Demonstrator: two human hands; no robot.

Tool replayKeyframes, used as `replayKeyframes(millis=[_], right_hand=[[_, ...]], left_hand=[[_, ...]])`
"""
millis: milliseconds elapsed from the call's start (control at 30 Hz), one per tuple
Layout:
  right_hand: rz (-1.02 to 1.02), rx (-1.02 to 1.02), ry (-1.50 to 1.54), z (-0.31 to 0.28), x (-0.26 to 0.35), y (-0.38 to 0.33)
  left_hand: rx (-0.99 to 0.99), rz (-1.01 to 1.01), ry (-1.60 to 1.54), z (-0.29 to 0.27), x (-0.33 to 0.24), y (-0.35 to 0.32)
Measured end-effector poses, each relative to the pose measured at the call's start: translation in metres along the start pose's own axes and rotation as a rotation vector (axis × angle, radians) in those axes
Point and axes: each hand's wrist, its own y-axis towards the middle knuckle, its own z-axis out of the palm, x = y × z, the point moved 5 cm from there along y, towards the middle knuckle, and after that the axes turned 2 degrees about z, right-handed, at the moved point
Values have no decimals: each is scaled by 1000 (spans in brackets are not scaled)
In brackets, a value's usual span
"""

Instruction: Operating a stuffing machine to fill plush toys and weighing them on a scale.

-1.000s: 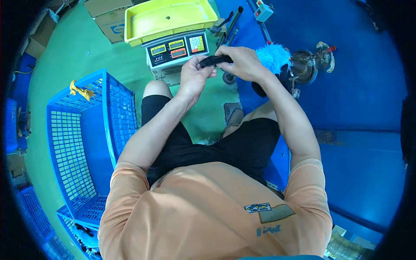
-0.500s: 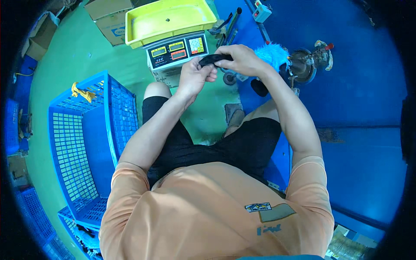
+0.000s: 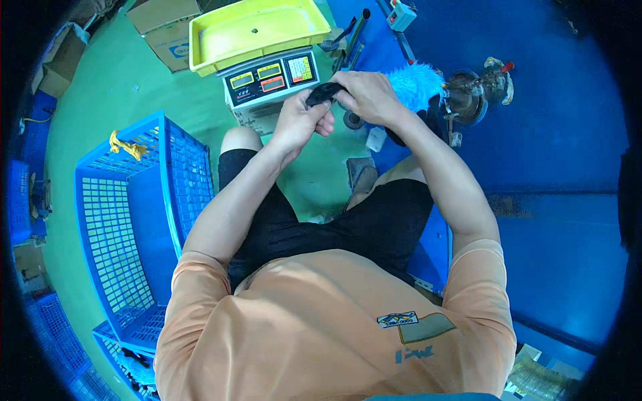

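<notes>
Both hands meet in front of me, above the floor near the scale. Pinched between them is a soft black piece (image 3: 322, 93), its exact kind hard to make out. My left hand (image 3: 301, 121) grips its lower left side with the fingers curled. From the upper right my right hand (image 3: 368, 95) closes on its other end. Just beyond my right wrist lies a fluffy bright blue plush toy (image 3: 416, 85) with black parts, partly covered by that arm. I cannot tell whether the black piece is joined to it.
A digital scale (image 3: 273, 83) carries a yellow tray (image 3: 261, 33) ahead. At left stands a blue plastic crate (image 3: 167, 180) with a yellow cloth strip (image 3: 128, 145) tied on. A metal machine fixture (image 3: 468, 97) sits on the blue worktable (image 3: 562, 154) at right. Cardboard boxes (image 3: 164, 33) stand far left.
My right hand has turned slightly and now covers more of the black piece, which shows shorter and more bent. The plush toy's dark part near my right forearm has shifted.
</notes>
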Motion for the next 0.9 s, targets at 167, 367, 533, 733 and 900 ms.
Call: replayKeyframes(millis=[167,367,533,733,900], right_hand=[[45,49,-46,0,0,2],[-44,-64,66,-11,-3,-4],[70,-89,-169,-13,-24,-19],[12,-320,-373,-24,-65,-45],[175,-230,-422,-19,-73,-47]], left_hand=[[-13,137,271,-6,-23,4],[-41,100,252,-8,-30,19],[52,-52,92,0,-16,31],[26,-102,-211,20,-7,33],[32,38,118,36,-20,36]])
